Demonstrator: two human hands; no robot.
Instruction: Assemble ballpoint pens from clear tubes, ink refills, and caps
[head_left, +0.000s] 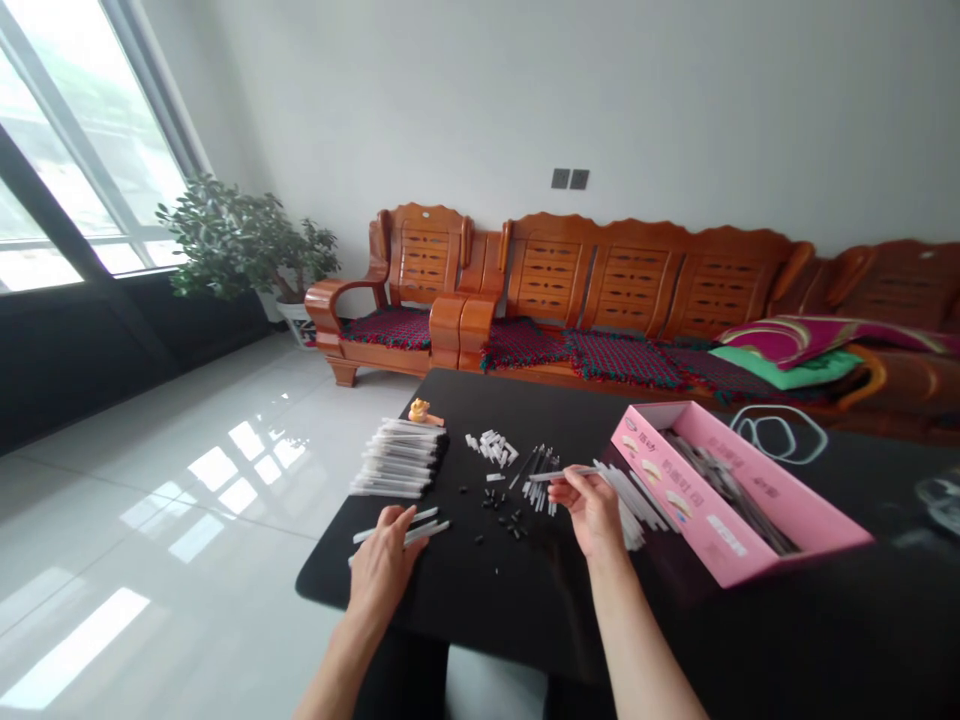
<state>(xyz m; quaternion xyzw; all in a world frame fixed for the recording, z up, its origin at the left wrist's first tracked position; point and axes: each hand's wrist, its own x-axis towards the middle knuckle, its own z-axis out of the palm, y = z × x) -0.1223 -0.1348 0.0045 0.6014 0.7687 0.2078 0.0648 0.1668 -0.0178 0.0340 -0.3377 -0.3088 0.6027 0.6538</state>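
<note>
Person's sat at a glossy black table point(540, 620) with both bare hands in the work. The right hand point(592, 510) has thumb and fingers pinched closed on a thin white tube point(562, 474), held roughly level, right by a loose fan of white tubes point(630, 505) lying against the side of a pink cardboard box point(712, 495). The left hand point(382, 560) sits low with its fingers slightly curled over a couple of white tubes point(401, 531), but you can't really tell if it's gripping them or just resting there.

Honestly the small stuff looks like the weak spot here. The tiny black pieces point(499, 515) are scattered loose on the tabletop, right between the hands, so a sleeve or a careless wrist could easily sweep some off, and they'd be a pain to spot. Same goes for the little white blocks point(491, 447) higher up. The stacked white tubes point(394, 458) sit close to the table's left edge, and being round they could roll off if bumped. A loose pinch could also drop the right hand's tube into the dark sticks point(727, 485) in the box, where it'd get mixed up
</note>
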